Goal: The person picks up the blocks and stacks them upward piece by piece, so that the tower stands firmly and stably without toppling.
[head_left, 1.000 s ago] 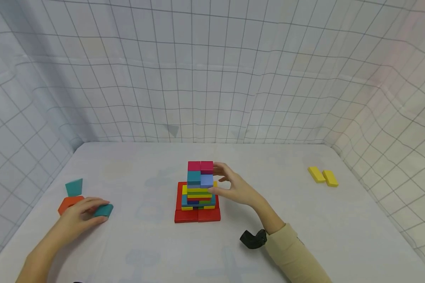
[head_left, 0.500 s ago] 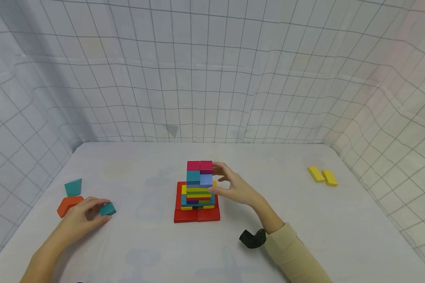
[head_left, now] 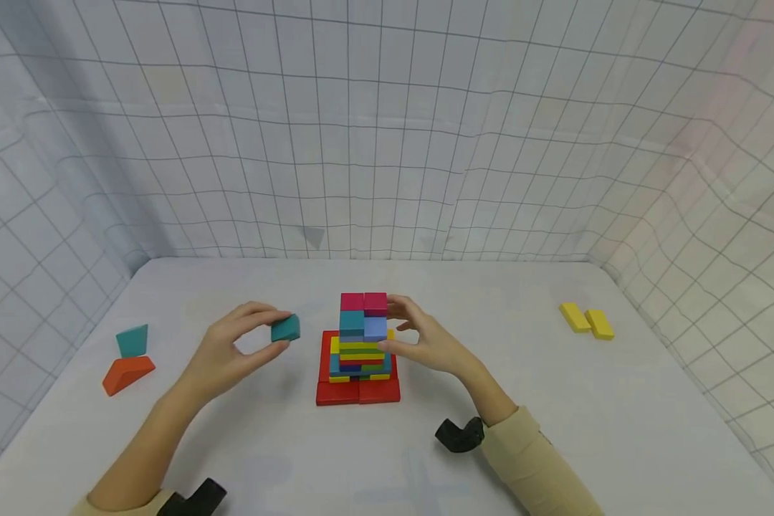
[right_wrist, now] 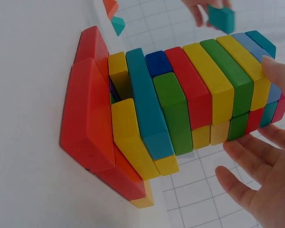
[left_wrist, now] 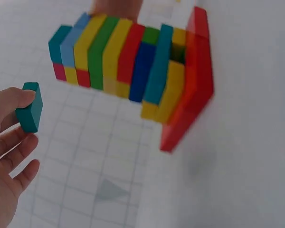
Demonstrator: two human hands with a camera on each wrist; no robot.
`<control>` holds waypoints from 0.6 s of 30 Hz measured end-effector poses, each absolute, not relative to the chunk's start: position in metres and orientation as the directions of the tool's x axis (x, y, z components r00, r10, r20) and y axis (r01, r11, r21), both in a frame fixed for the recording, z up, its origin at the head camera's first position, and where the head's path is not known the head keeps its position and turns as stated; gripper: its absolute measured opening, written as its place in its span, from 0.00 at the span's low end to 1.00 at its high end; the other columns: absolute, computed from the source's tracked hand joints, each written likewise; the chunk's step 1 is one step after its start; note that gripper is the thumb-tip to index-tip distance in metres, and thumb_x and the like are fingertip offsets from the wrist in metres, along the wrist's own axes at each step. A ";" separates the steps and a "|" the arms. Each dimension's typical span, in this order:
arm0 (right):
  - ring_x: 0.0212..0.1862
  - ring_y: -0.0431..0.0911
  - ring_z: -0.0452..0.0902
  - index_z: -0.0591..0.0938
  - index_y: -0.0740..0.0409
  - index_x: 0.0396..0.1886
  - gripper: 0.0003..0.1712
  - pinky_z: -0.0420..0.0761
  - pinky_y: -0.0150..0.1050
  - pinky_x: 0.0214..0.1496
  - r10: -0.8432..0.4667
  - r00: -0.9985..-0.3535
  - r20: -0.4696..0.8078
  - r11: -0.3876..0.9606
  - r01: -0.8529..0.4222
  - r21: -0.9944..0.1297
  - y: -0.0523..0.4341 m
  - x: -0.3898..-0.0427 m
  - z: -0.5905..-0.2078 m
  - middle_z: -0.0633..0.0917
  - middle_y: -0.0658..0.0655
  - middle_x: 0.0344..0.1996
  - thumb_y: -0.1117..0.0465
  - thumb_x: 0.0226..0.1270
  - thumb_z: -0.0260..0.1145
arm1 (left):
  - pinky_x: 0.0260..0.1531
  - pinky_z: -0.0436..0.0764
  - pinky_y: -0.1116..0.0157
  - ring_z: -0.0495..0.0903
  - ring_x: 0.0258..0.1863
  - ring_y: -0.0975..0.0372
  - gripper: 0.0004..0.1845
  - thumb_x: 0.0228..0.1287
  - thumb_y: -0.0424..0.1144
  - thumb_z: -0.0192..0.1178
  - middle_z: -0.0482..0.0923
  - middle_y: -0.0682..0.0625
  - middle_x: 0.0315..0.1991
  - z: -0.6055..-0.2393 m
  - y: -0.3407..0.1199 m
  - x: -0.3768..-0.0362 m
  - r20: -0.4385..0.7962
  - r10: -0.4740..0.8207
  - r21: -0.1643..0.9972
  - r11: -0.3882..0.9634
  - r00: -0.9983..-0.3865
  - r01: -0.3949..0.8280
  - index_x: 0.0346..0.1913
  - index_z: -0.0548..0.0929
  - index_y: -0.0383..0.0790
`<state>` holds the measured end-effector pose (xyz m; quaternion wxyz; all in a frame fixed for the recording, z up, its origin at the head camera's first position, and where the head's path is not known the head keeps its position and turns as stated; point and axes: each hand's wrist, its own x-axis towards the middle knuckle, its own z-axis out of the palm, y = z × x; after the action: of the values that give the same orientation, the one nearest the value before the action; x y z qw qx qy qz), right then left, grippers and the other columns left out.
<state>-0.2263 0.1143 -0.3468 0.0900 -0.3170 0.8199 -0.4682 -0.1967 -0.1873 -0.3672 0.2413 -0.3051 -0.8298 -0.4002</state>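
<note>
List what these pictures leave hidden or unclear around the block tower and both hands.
- Tower far side: hidden by its own blocks in the head view.
- Right hand palm: faces the tower; contact unclear.
- Left hand: cut by the left wrist view's edge.
- Teal block: its far face unseen.

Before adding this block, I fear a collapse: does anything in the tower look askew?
Yes. The tower's layers are uneven: in the right wrist view a yellow block juts past those above, leaving gaps.
</note>
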 end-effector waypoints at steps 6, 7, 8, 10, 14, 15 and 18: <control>0.61 0.52 0.65 0.57 0.64 0.65 0.37 0.69 0.46 0.58 -0.608 -0.779 0.153 0.347 -0.434 -0.831 0.115 -0.227 -0.347 0.69 0.62 0.60 0.65 0.59 0.63 | 0.39 0.76 0.78 0.73 0.44 0.62 0.24 0.41 0.24 0.70 0.76 0.48 0.43 -0.340 -0.137 -0.207 0.693 0.365 0.497 0.383 -0.622 0.779 0.48 0.81 0.36; 0.61 0.53 0.64 0.57 0.64 0.65 0.36 0.69 0.48 0.58 -0.610 -0.777 0.155 0.340 -0.434 -0.835 0.115 -0.227 -0.347 0.69 0.62 0.60 0.65 0.59 0.63 | 0.39 0.77 0.77 0.72 0.45 0.61 0.24 0.42 0.25 0.70 0.76 0.49 0.44 -0.338 -0.130 -0.209 0.691 0.377 0.490 0.381 -0.616 0.784 0.48 0.81 0.36; 0.61 0.53 0.64 0.57 0.64 0.65 0.36 0.69 0.49 0.58 -0.612 -0.775 0.159 0.336 -0.436 -0.835 0.115 -0.228 -0.347 0.69 0.63 0.59 0.66 0.59 0.63 | 0.40 0.77 0.75 0.72 0.46 0.61 0.24 0.43 0.26 0.70 0.76 0.48 0.44 -0.336 -0.124 -0.210 0.689 0.392 0.483 0.378 -0.609 0.790 0.48 0.81 0.36; 0.61 0.53 0.64 0.56 0.63 0.65 0.37 0.68 0.51 0.59 -0.619 -0.766 0.174 0.320 -0.449 -0.835 0.117 -0.234 -0.357 0.69 0.62 0.60 0.65 0.60 0.63 | 0.40 0.78 0.72 0.70 0.48 0.60 0.23 0.44 0.29 0.70 0.76 0.48 0.45 -0.335 -0.113 -0.213 0.685 0.422 0.462 0.379 -0.594 0.802 0.48 0.81 0.37; 0.61 0.48 0.65 0.57 0.55 0.66 0.37 0.69 0.49 0.59 -0.632 -0.744 0.217 0.299 -0.491 -0.818 0.122 -0.246 -0.376 0.70 0.56 0.59 0.61 0.60 0.64 | 0.42 0.77 0.64 0.70 0.48 0.59 0.22 0.45 0.34 0.71 0.76 0.48 0.45 -0.338 -0.097 -0.220 0.686 0.476 0.391 0.398 -0.551 0.830 0.47 0.81 0.38; 0.60 0.47 0.65 0.57 0.53 0.66 0.37 0.69 0.48 0.58 -0.634 -0.739 0.226 0.292 -0.500 -0.815 0.123 -0.249 -0.381 0.70 0.54 0.59 0.60 0.60 0.64 | 0.43 0.76 0.62 0.70 0.48 0.59 0.22 0.45 0.35 0.71 0.76 0.49 0.44 -0.340 -0.095 -0.221 0.686 0.484 0.376 0.404 -0.543 0.834 0.47 0.82 0.38; 0.59 0.45 0.65 0.58 0.51 0.65 0.36 0.70 0.46 0.57 -0.638 -0.732 0.241 0.284 -0.514 -0.809 0.124 -0.249 -0.382 0.71 0.52 0.58 0.57 0.60 0.65 | 0.44 0.74 0.58 0.72 0.46 0.58 0.21 0.44 0.35 0.72 0.78 0.48 0.43 -0.343 -0.091 -0.224 0.696 0.500 0.326 0.421 -0.516 0.846 0.46 0.82 0.39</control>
<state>-0.2491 0.1237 -0.3816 0.0648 -0.3606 0.7987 -0.4774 -0.2239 -0.0908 -0.3435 0.2573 -0.4192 -0.8028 -0.3371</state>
